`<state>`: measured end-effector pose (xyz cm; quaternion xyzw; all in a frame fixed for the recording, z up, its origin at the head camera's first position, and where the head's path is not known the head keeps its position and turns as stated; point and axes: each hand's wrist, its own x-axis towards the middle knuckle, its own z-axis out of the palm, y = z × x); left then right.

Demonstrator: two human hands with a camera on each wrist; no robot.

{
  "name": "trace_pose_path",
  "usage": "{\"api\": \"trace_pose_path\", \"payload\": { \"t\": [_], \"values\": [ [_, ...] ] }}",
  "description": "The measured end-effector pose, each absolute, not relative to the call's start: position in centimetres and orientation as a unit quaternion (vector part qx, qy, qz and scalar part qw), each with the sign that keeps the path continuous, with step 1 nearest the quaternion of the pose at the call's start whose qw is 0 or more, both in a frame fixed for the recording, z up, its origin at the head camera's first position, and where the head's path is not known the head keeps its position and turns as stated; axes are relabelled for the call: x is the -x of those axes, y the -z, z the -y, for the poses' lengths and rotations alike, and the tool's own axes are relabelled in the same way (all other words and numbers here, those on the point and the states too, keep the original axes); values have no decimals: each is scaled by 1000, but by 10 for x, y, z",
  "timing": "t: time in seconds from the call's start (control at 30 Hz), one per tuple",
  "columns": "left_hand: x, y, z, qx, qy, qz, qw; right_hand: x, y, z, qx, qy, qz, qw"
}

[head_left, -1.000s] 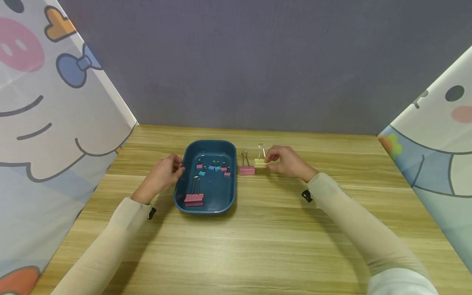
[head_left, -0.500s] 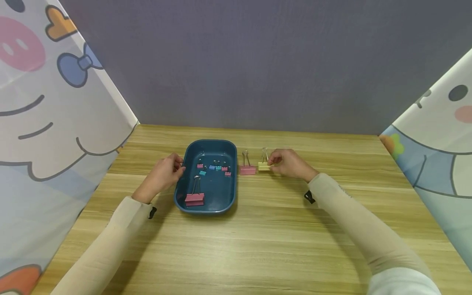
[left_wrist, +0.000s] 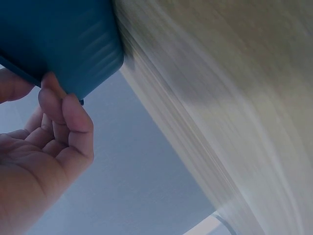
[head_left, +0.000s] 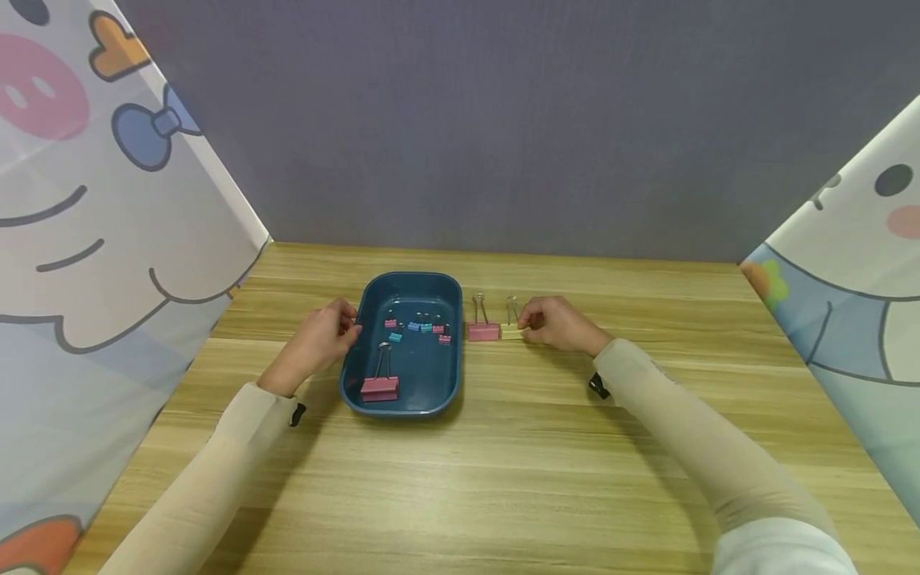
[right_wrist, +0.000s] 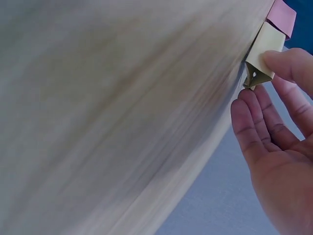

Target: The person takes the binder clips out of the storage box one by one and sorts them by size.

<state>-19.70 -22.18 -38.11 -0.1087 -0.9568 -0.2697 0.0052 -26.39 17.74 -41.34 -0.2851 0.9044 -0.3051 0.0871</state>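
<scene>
In the head view my left hand (head_left: 316, 342) grips the left rim of a dark blue tray (head_left: 427, 371). The left wrist view shows its thumb and fingertips (left_wrist: 76, 112) pinching the tray's lip. To the tray's right, my right hand (head_left: 563, 323) pinches a yellow binder clip (head_left: 509, 332) by its right end, down at the table. That clip stands beside a large pink binder clip (head_left: 482, 332), both with wire handles pointing away from me. Seen from the right wrist, the thumb (right_wrist: 281, 63) lies on the yellow clip's face, and the two clips sit end to end.
Inside the tray are another large pink binder clip (head_left: 379, 390) near the front and several small pink, blue and teal clips (head_left: 426, 327). A wood-grain table (head_left: 517, 479) carries everything. A grey panel (head_left: 503, 128) rises behind it, with printed cartoon cloths at both sides.
The yellow binder clip in my right hand has come slightly toward me, then left against the pink one. My left hand and the tray stay in place.
</scene>
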Motion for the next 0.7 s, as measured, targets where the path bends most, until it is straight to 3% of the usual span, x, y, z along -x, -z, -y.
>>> {"api": "trace_pose_path", "payload": {
  "t": [0.7],
  "values": [
    [197,381,222,107,270,957,3,267,412,-171,284,303,-903,111]
  ]
}}
